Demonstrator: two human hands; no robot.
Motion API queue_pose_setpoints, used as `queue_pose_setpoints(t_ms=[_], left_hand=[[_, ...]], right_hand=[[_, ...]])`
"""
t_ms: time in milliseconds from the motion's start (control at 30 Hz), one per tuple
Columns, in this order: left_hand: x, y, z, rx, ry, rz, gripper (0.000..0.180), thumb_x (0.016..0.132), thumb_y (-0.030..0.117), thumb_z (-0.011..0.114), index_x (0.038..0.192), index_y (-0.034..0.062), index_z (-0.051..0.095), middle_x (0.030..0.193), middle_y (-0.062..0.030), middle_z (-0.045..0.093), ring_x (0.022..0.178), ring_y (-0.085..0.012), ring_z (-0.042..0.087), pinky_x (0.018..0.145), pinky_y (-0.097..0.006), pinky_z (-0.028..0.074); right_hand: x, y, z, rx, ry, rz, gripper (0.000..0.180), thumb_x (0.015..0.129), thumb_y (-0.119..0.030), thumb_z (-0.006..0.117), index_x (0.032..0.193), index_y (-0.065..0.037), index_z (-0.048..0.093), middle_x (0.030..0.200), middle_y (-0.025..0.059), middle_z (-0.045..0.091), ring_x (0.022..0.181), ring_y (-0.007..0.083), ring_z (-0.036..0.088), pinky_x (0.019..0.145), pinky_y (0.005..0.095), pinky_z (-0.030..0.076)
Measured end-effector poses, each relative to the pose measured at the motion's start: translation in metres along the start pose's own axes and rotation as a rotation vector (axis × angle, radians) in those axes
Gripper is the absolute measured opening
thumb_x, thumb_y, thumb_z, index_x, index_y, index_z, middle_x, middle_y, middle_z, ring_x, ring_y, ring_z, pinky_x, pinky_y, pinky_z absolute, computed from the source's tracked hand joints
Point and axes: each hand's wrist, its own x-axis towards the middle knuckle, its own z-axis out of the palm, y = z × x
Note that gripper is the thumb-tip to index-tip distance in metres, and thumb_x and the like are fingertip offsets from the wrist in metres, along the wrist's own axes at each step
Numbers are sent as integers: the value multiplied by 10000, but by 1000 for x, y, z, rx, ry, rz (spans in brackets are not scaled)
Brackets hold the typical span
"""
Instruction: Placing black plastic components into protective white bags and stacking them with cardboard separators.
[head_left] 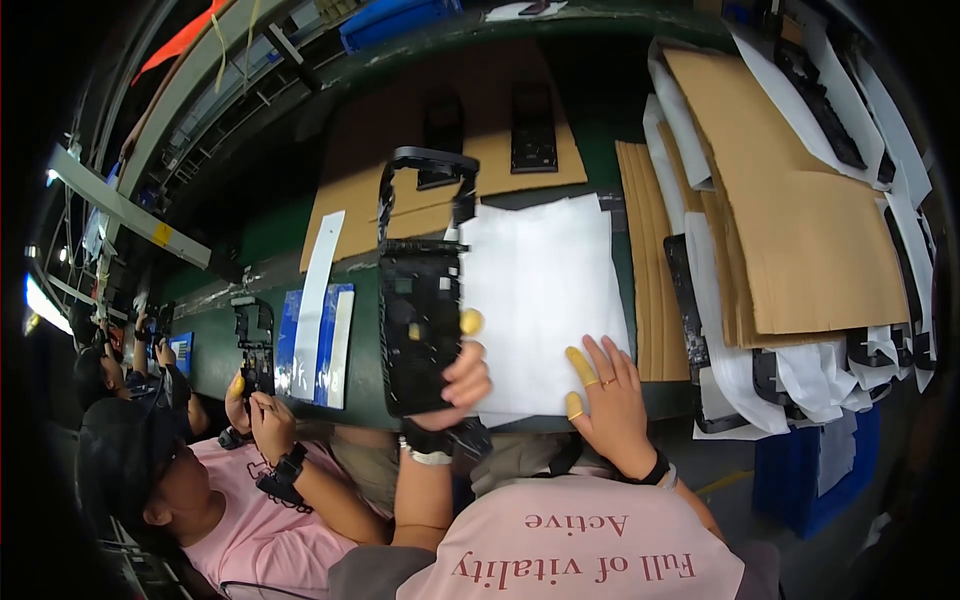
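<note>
My left hand point(466, 378) grips the lower right edge of a long black plastic housing point(420, 330), held upright with a large opening in its upper half. A yellow finger cot covers one of that hand's fingertips. Spread out flat, my right hand point(615, 410) rests on a stack of white paper sheets point(545, 290), with yellow cots on its thumb and index finger. The housing overlaps the left edge of the paper. Two similar black parts point(533, 130) lie beyond it on a brown cardboard sheet point(350, 180).
At right stands a tall pile of cardboard point(800, 240) and white sheets with black parts between them, above a blue bin point(815, 470). A blue board with white strips point(335, 340) lies left. A co-worker point(230, 490) there handles another black part point(255, 350).
</note>
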Motion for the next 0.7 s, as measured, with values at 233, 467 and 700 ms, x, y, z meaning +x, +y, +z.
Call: queue_pose_setpoints(t_ms=[233,467,700], left_hand=[[78,187,-36,2142,758,818,300,823,4,499,1120,-21,526,1059,-178,552,910,-303,591,769,-349,495],[126,276,-105,2833,1085,-291,450,846,330,570,1209,65,560,1194,-233,551,1049,-409,552,893,-478,449],[277,26,116,2400,-111,254,388,881,122,509,1265,77,490,805,-148,602,784,-281,597,715,-354,456]], right_hand=[[0,1,5,16,46,-41,456,781,-222,586,1195,-32,575,1393,131,397,1297,322,342,1070,448,287],[1,-6,7,102,85,-82,443,814,-248,578,1200,-31,565,1389,133,407,1294,322,348,1067,446,287],[-12,17,10,83,145,4,460,838,-262,538,1240,-39,529,1385,139,397,1299,316,333,1073,431,278]])
